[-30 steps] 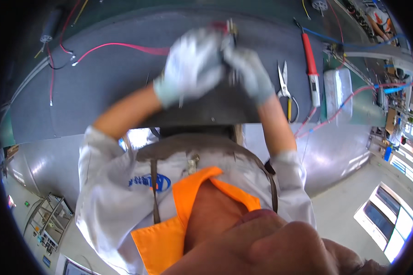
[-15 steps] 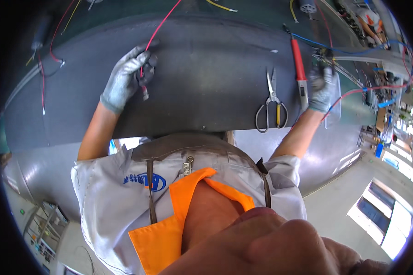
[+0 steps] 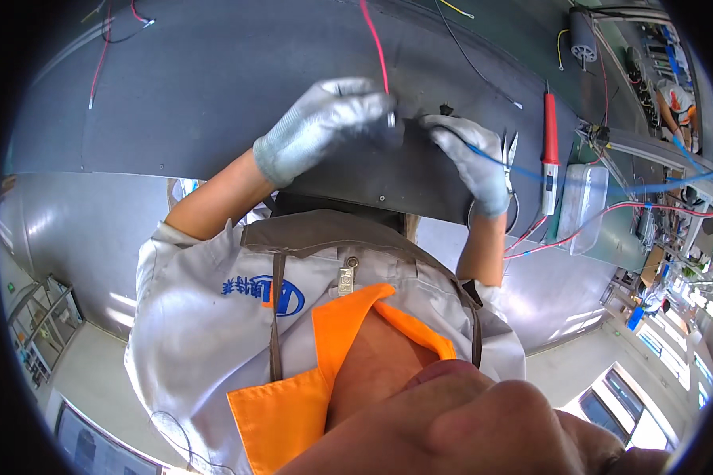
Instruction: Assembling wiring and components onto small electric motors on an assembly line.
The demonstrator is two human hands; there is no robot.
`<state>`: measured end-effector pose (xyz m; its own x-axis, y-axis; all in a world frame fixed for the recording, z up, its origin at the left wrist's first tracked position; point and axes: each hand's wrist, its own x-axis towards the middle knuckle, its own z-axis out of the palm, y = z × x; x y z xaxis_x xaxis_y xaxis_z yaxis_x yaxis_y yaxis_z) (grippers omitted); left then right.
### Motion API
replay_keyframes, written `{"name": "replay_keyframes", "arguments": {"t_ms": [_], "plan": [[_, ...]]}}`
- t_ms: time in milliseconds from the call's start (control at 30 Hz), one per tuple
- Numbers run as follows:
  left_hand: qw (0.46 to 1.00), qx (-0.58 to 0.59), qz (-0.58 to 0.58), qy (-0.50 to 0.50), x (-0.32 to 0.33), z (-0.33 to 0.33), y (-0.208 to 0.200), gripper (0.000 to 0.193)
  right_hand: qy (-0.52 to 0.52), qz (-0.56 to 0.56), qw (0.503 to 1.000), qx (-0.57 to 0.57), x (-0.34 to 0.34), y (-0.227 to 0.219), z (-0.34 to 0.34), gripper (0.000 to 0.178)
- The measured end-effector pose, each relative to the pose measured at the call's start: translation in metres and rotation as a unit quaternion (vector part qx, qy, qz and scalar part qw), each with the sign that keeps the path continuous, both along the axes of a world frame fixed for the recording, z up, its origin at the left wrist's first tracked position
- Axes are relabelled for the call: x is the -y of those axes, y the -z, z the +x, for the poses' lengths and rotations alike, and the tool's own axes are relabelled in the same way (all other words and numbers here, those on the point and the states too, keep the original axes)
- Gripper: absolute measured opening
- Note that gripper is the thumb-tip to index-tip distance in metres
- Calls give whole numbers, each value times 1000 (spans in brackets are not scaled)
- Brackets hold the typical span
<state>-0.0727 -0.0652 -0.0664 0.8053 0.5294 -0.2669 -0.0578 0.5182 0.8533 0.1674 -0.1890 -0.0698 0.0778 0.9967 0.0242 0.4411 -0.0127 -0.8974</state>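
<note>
Both my hands wear pale gloves with dark palms and meet close together over the dark table mat (image 3: 214, 103). My left hand (image 3: 325, 127) is closed around the lower end of a red wire (image 3: 379, 49); a small pale terminal shows just below its fingertips. Across a narrow gap, my right hand (image 3: 471, 162) has its fingers curled around a dark tool (image 3: 446, 109) with a blue cord (image 3: 523, 169). Only the tool's black end shows, so its kind is unclear. Behind the right hand lie scissors (image 3: 511, 148), their handles partly covered.
A red-and-white pen-shaped tool (image 3: 550, 131) lies to the right, beside a clear plastic box (image 3: 585, 207). A black wire (image 3: 475, 62) and a grey cylindrical motor (image 3: 583, 39) are farther back. A red cord (image 3: 618, 207) crosses the right side. Another person (image 3: 677, 107) is at far right.
My right hand has moved left from beside the box and now holds the dark tool. My left hand has brought the red wire rightward toward it. The view has shifted too.
</note>
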Motion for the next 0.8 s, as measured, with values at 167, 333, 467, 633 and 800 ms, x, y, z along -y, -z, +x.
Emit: {"name": "replay_keyframes", "arguments": {"t_ms": [167,333,467,633,800], "plan": [[994,59,-57,-68,2,26,-4,31,113,47,963,-241,28,-24,-39,44],[994,45,-35,-96,15,40,-12,26,61,60,956,-281,17,-26,-46,68],[995,50,-34,-85,19,41,-14,24,57,76,943,-319,17,-15,-46,68],[997,17,-3,-78,28,43,-15,24,55,82,946,-307,19,-16,-46,68],[988,107,-78,-76,35,51,5,25,136,83,916,-368,16,-5,-51,67]]}}
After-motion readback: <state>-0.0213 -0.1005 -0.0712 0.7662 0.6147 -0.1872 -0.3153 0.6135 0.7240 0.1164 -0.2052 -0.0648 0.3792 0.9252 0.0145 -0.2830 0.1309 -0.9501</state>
